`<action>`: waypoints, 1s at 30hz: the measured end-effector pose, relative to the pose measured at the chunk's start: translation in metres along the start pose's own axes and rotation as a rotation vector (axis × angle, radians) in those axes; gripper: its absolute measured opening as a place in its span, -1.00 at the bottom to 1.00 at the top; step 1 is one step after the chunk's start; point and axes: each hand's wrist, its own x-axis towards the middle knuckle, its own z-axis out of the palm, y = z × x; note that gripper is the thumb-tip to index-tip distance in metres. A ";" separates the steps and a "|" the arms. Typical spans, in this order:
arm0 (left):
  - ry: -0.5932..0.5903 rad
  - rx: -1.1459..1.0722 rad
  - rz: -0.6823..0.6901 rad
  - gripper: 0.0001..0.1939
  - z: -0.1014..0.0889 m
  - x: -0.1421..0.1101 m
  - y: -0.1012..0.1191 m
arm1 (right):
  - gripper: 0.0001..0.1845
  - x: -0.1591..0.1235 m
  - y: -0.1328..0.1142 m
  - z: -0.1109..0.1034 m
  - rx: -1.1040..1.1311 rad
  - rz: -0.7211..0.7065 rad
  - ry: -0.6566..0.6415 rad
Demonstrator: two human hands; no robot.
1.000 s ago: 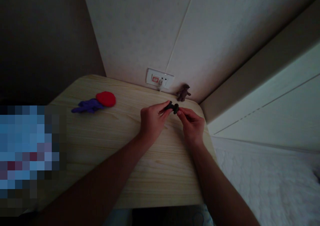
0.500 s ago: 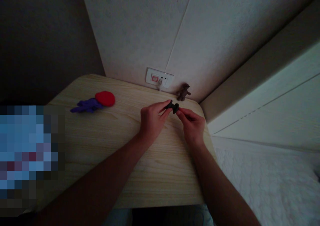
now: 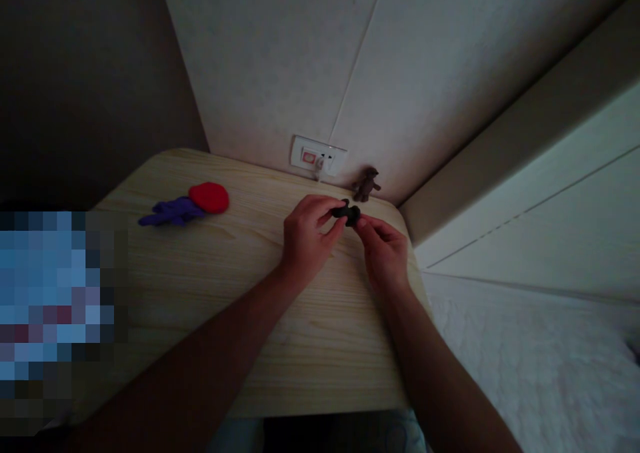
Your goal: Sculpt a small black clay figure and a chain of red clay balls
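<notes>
A small black modelling-clay figure (image 3: 352, 215) is held above the table between my two hands. My left hand (image 3: 309, 236) pinches its left end between thumb and fingers. At the right end, the thumb and fingertips of my right hand (image 3: 386, 245) are closed on it. Fingertips cover part of its shape, and fine detail is too dark to make out. Just behind it, a brown clay figure (image 3: 367, 185) with short limbs stands near the wall.
To the left on the wooden table (image 3: 240, 266) lie a purple clay piece (image 3: 173, 211) and a flat red clay lump (image 3: 210, 198), touching. A wall socket (image 3: 319, 157) with a plug sits behind the table. White quilted bedding (image 3: 520, 366) lies at right; a blurred-out patch covers the left.
My left hand has shifted slightly right and its fingers have changed their hold on the black figure, which has turned a little. Both hands keep hold of it.
</notes>
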 end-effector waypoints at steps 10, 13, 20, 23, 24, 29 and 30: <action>0.034 0.019 -0.005 -0.76 0.000 0.001 0.001 | -0.70 0.001 0.000 0.000 0.034 0.039 -0.029; 0.048 0.171 0.038 -0.73 -0.002 0.002 0.004 | -0.67 0.001 0.001 -0.001 0.026 0.048 -0.024; 0.036 0.119 0.050 -0.72 0.000 0.000 0.002 | -0.62 0.001 0.002 0.000 0.048 0.071 -0.004; 0.040 0.103 0.047 -0.71 0.001 -0.001 0.001 | -0.64 0.001 0.003 0.000 0.018 0.049 -0.028; 0.040 0.100 0.047 -0.71 0.001 -0.001 0.001 | -0.64 0.002 0.003 0.000 0.011 0.045 -0.034; 0.039 0.066 0.044 -0.72 0.001 -0.001 0.002 | -0.65 0.002 0.004 -0.001 0.018 0.036 -0.034; 0.037 0.061 0.040 -0.73 0.001 -0.001 0.002 | -0.66 0.002 0.004 -0.001 0.009 0.031 -0.037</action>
